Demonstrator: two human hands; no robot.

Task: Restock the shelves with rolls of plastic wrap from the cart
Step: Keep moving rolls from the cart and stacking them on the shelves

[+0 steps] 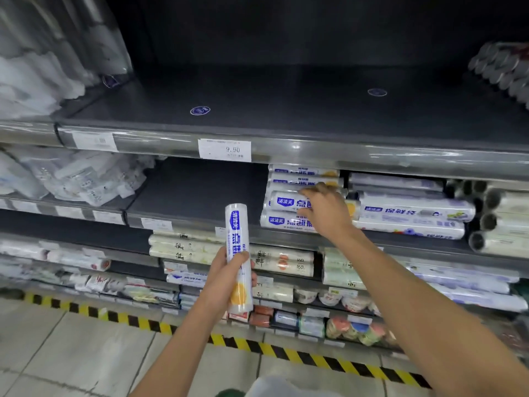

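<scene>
Your left hand [226,277] is clenched around the lower half of a roll of plastic wrap [237,224], holding it upright in front of the shelves, blue label uppermost and an orange spot near the bottom end. Your right hand [327,213] grasps nothing: its fingers are stretched out and rest on the stack of matching rolls [286,202].

That stack lies lengthwise on the middle shelf [194,193], several rolls high. To its left the dark shelf board shows bare. Just to the right of the stack lie longer white rolls with blue print [412,210], touching it. The top shelf [286,110] is a wide dark board. At the far left of the middle shelf sits a loose heap of clear packets [86,179]. Along the floor under the shelving runs a yellow-and-black striped strip [114,313]. A white price tag [224,150] reading 9.90 hangs on the top shelf's front rail, and a small round blue sticker [200,110] lies on the board above it.
</scene>
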